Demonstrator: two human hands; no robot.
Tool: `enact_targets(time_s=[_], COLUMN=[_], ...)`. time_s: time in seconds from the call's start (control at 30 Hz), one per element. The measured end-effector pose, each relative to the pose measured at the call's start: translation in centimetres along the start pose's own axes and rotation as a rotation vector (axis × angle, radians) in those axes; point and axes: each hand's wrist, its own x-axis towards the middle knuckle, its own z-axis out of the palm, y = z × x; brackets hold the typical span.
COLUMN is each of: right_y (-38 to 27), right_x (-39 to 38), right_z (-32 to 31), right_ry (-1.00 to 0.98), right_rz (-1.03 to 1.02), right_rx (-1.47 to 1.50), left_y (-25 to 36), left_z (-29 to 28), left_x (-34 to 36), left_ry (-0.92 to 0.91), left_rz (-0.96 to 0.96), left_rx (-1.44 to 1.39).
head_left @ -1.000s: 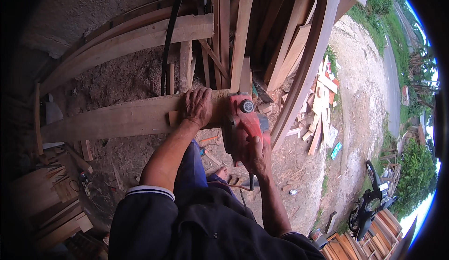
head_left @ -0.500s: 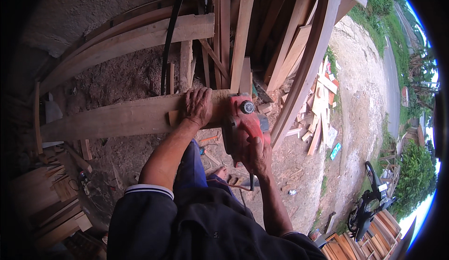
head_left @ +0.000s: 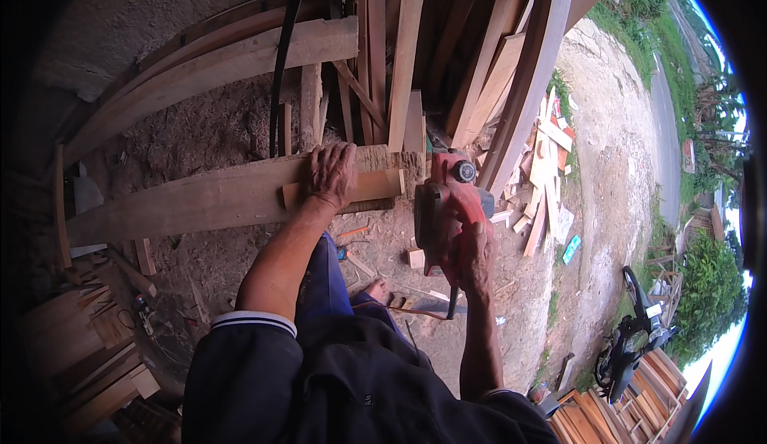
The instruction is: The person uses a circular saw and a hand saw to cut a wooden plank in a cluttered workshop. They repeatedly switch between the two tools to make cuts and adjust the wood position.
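My right hand (head_left: 471, 256) grips the rear handle of a red electric planer (head_left: 455, 196), which hangs just past the right end of a short wooden piece (head_left: 375, 186), apart from it. That piece lies on a long, wide plank (head_left: 192, 199) stretching off to the left. My left hand (head_left: 333, 174) is clamped over the short piece, pressing it against the plank, with its fingers curled toward the far side. The planer's cord (head_left: 407, 310) trails from its rear end toward my legs. Its underside is hidden.
Long boards (head_left: 409, 53) lean at the back, and a pale beam (head_left: 523, 85) slants down at the right. Wood offcuts (head_left: 543, 176) lie heaped beyond it. Stacked timber (head_left: 96, 356) stands at the lower left; a motorcycle (head_left: 631, 340) is parked at the lower right.
The planer has moved right in my right hand, off the end of the short piece, uncovering its right part. My left hand keeps its place on the wood.
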Motion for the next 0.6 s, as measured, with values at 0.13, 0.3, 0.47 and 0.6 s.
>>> enact_targets(time_s=[0.13, 0.3, 0.47, 0.6], right_y=[1.4, 3.2, 3.9, 3.4], right_x=[-1.5, -2.2, -2.7, -2.3], right_z=[-0.8, 1.5, 3.1, 3.2], right_ry=[0.01, -0.092, -0.153, -0.134], right_rz=[0.049, 0.001, -0.042, -0.051], right_rx=[-0.036, -0.058, -0.14, -0.193], left_y=[-0.1, -0.2, -0.3, -0.2], left_z=[-0.1, -0.2, -0.2, -0.2], left_x=[0.0, 0.1, 0.1, 0.1], left_ry=[-0.009, -0.025, 0.001, -0.004], left_rz=[0.008, 0.022, 0.033, 0.025], left_rx=[0.022, 0.016, 0.008, 0.017])
